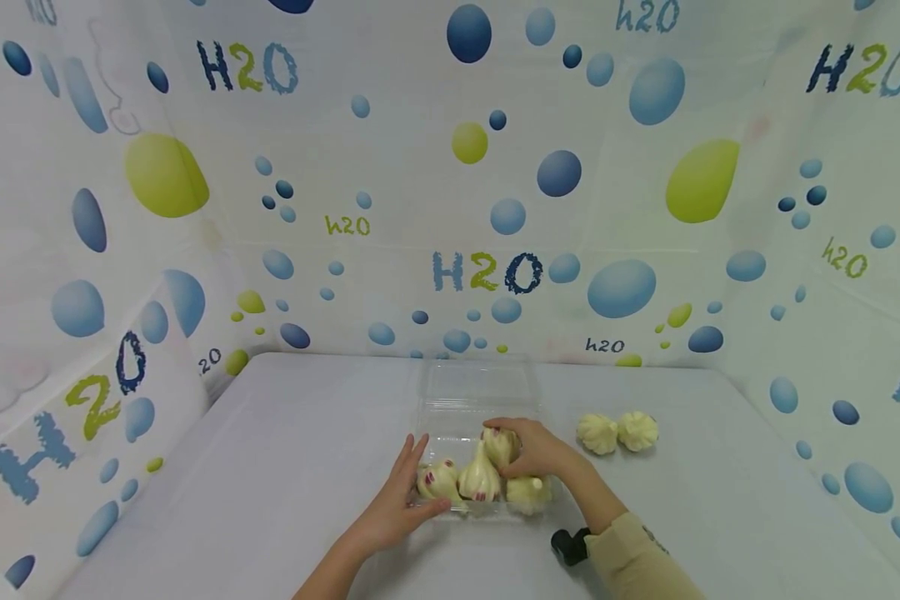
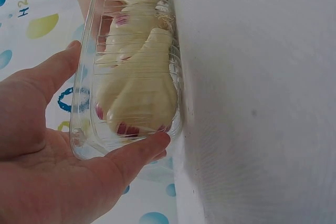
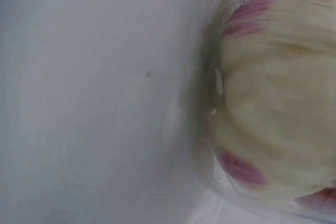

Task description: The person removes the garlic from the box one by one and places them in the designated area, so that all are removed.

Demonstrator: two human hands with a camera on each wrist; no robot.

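Note:
A clear plastic clamshell box (image 1: 487, 512) stands on the table, holding several garlic bulbs with purple patches. My right hand (image 1: 532, 446) grips a garlic bulb (image 1: 499, 447) from above, in the rear right part of the box. Along the front lie a left bulb (image 1: 440, 479), a middle one (image 1: 480, 477) with its stem up, and a right one (image 1: 528, 495). My left hand (image 1: 399, 504) rests at the box's left front corner, fingers straight along the side and thumb at the front wall. The left wrist view shows this hand (image 2: 68, 145) around the box end.
The box's clear lid (image 1: 478, 383) lies folded back behind it. Two more garlic bulbs (image 1: 617, 432) sit side by side on the white table (image 1: 307, 433) to the right. A black object (image 1: 570, 547) is by my right sleeve. Patterned curtain surrounds the table's back and sides.

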